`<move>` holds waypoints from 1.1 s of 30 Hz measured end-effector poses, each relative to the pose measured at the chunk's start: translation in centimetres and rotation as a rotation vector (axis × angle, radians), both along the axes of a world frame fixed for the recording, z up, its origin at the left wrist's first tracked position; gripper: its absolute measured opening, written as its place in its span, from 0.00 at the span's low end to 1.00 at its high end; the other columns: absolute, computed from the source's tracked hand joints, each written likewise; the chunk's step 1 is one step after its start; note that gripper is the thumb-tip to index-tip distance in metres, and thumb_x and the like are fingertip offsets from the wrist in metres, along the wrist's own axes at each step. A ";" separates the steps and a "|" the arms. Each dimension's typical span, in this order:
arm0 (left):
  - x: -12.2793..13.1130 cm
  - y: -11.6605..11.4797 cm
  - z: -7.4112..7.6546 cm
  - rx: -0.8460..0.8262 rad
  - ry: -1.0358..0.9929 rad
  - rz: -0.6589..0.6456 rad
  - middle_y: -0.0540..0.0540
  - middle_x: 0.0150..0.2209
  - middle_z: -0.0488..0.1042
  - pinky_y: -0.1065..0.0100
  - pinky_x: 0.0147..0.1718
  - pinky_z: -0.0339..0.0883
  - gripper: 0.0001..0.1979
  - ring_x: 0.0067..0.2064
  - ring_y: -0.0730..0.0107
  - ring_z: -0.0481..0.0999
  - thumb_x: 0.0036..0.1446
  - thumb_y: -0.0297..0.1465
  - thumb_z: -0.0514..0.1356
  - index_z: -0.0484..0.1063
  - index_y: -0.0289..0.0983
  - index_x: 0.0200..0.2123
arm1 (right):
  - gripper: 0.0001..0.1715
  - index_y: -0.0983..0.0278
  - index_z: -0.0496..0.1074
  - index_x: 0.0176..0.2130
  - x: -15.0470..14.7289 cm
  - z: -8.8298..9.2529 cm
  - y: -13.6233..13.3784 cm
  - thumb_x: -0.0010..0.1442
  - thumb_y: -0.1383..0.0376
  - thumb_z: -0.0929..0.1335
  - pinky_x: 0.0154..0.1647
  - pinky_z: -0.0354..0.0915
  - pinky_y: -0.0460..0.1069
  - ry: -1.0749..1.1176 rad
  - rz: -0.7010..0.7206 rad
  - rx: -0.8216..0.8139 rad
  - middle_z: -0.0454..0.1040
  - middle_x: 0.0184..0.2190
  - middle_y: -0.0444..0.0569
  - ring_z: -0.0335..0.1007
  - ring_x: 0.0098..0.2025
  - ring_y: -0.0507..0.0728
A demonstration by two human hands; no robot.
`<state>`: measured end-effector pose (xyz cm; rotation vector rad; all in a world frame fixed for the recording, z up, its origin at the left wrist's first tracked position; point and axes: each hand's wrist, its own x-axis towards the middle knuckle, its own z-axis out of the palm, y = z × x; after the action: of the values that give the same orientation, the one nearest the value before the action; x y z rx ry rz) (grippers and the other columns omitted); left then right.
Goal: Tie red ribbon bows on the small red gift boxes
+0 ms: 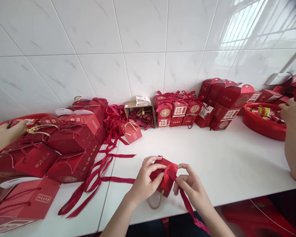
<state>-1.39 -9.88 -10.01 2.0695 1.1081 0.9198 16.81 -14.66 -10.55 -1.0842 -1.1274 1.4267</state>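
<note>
In front of me on the white table is a small red gift box with a beige rope handle hanging off its near side. My left hand grips the box from the left, fingers over its top. A dark red ribbon passes through the rounded top flap. Thumb and fingers of my right hand pinch this ribbon close to the flap, and its tail hangs past the table edge. The ribbon's link to the strip at left is hidden behind my left hand.
Loose ribbons trail over the table. Red boxes crowd the left; ribbon-tied boxes and taller ones line the wall. An open carton stands between. Other people's hands reach in at both sides, one by a candy basin.
</note>
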 end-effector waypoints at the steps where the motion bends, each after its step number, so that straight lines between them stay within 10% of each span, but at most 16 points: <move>1: 0.1 0.0 -0.1 0.040 0.004 0.019 0.45 0.52 0.68 0.55 0.56 0.64 0.13 0.58 0.61 0.65 0.58 0.25 0.56 0.75 0.46 0.42 | 0.18 0.61 0.55 0.46 0.0 0.0 0.1 0.62 0.56 0.65 0.32 0.64 0.48 -0.002 0.010 0.004 0.74 0.20 0.41 0.67 0.24 0.52; 9: 1.3 0.2 -0.4 0.394 0.008 0.164 0.44 0.42 0.73 0.59 0.45 0.71 0.08 0.48 0.63 0.72 0.56 0.23 0.58 0.76 0.40 0.34 | 0.18 0.62 0.57 0.48 0.2 0.3 -0.1 0.64 0.54 0.62 0.34 0.67 0.52 -0.212 -0.005 0.046 0.73 0.23 0.44 0.69 0.27 0.55; 13: 1.3 0.3 0.3 0.516 -0.018 0.154 0.44 0.41 0.75 0.62 0.43 0.73 0.07 0.45 0.64 0.75 0.56 0.22 0.59 0.75 0.39 0.35 | 0.19 0.61 0.69 0.47 1.2 0.2 1.0 0.62 0.52 0.63 0.43 0.67 0.57 -0.631 -0.263 0.289 0.71 0.40 0.54 0.69 0.44 0.61; 17: 1.3 0.6 1.2 0.583 0.020 0.137 0.45 0.38 0.76 0.64 0.38 0.73 0.07 0.40 0.67 0.77 0.56 0.22 0.59 0.75 0.39 0.35 | 0.18 0.56 0.70 0.50 1.7 0.7 2.7 0.63 0.55 0.64 0.59 0.59 0.58 -0.613 -0.089 0.444 0.64 0.55 0.52 0.59 0.59 0.61; 28: 1.1 1.2 2.3 0.502 -0.050 0.144 0.48 0.32 0.77 0.72 0.30 0.71 0.06 0.31 0.73 0.76 0.57 0.23 0.57 0.71 0.38 0.35 | 0.14 0.60 0.74 0.42 1.6 2.5 4.1 0.64 0.56 0.63 0.42 0.65 0.52 -0.638 0.094 0.494 0.71 0.32 0.47 0.69 0.36 0.56; 33: 1.6 1.0 4.1 0.470 -0.162 0.189 0.48 0.32 0.77 0.72 0.29 0.71 0.04 0.30 0.74 0.75 0.57 0.25 0.57 0.71 0.38 0.35 | 0.13 0.60 0.73 0.42 0.8 2.5 4.0 0.62 0.56 0.66 0.46 0.65 0.53 -0.431 0.104 0.477 0.71 0.38 0.50 0.68 0.42 0.58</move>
<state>0.24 -8.84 -5.93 2.2235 1.0902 1.5346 17.63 -10.69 -8.00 -1.0145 -1.7483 0.9396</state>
